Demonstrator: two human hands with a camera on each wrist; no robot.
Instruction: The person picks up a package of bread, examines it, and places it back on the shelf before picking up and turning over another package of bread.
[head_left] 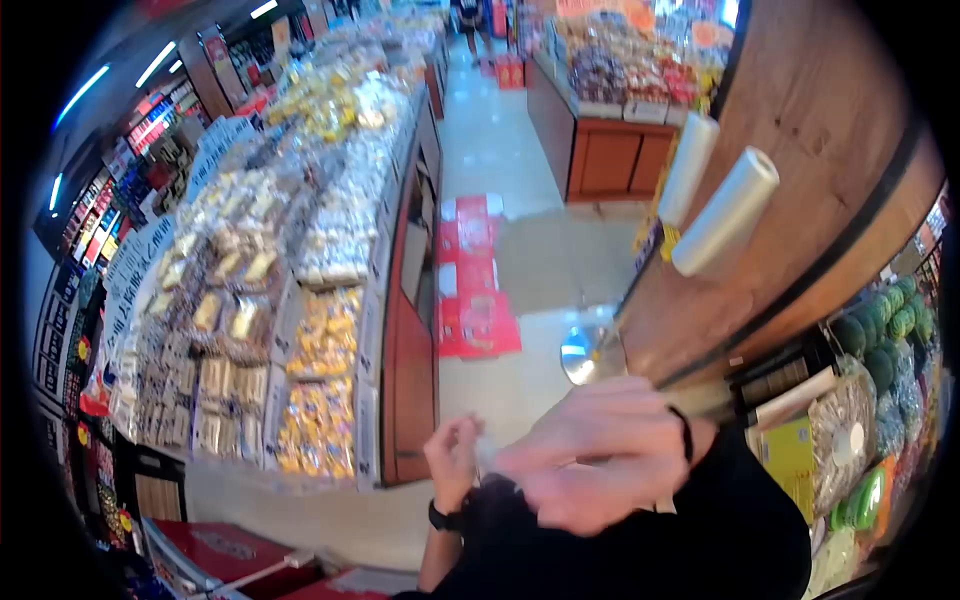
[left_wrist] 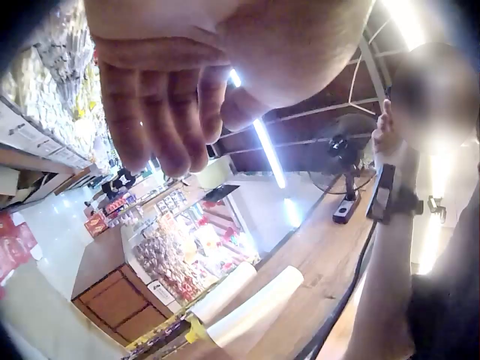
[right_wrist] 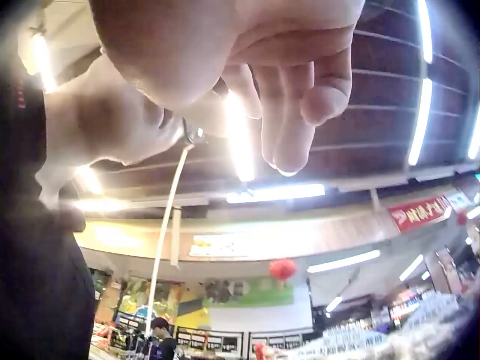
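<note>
Left hand (head_left: 453,460) is held near right hand (head_left: 605,455); left fingers loosely bent, nothing seen gripped; right fingers partly curled, hold cannot be told. Packaged goods (head_left: 318,425) are displayed nearby.

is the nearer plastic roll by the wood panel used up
Not used up: in the head view, the nearer plastic roll is thick with wound whitish plastic. How much remains, I cannot tell.
</note>
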